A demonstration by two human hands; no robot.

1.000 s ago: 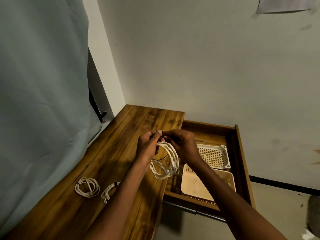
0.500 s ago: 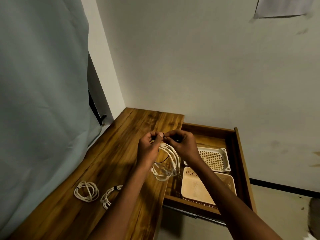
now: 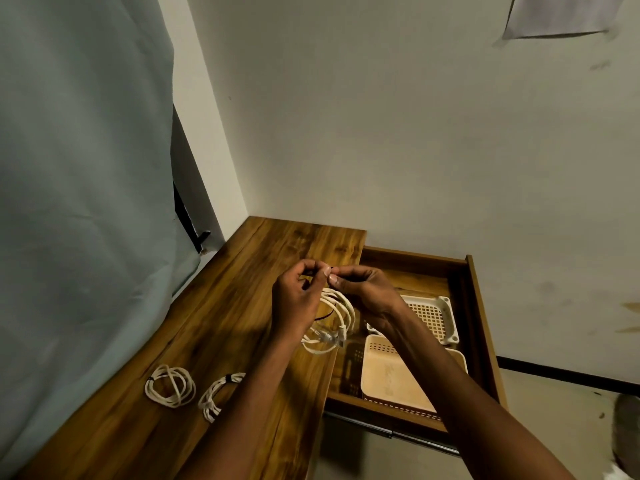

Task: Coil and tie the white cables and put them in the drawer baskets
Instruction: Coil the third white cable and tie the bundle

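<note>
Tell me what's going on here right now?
A person holds a white cable coil above the desk edge. The left hand and right hand pinch a thin dark tie at its top. Two tied coils lie on the desk. Both drawer baskets look empty.

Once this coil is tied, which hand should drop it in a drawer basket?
Probably the right hand: it's already above the open drawer's baskets, while the left hand is over the desktop.
</note>
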